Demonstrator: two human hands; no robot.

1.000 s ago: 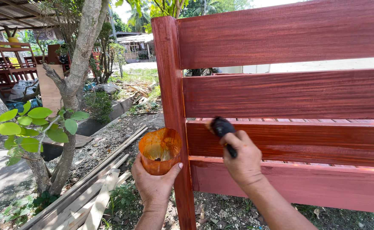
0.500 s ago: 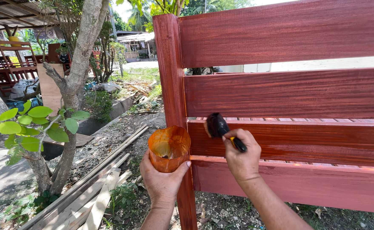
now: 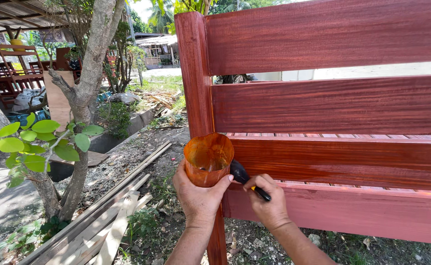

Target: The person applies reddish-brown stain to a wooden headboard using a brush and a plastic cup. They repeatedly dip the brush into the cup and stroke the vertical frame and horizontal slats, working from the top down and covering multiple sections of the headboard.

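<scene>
- The right hand (image 3: 270, 208) has dropped from the third slat (image 3: 343, 159) towards the lower slat's top edge; it has also drawn in leftward, closing on the other hand
- The brush (image 3: 242, 175) it grips, earlier raised with its dark head clear of the cup, now has that head right against the cup's right side, beside the thumb of the left hand (image 3: 199, 196)
- The orange cup (image 3: 208, 158) has come up and rightward in the left hand's hold; it now overlaps the red post (image 3: 194, 73)
</scene>
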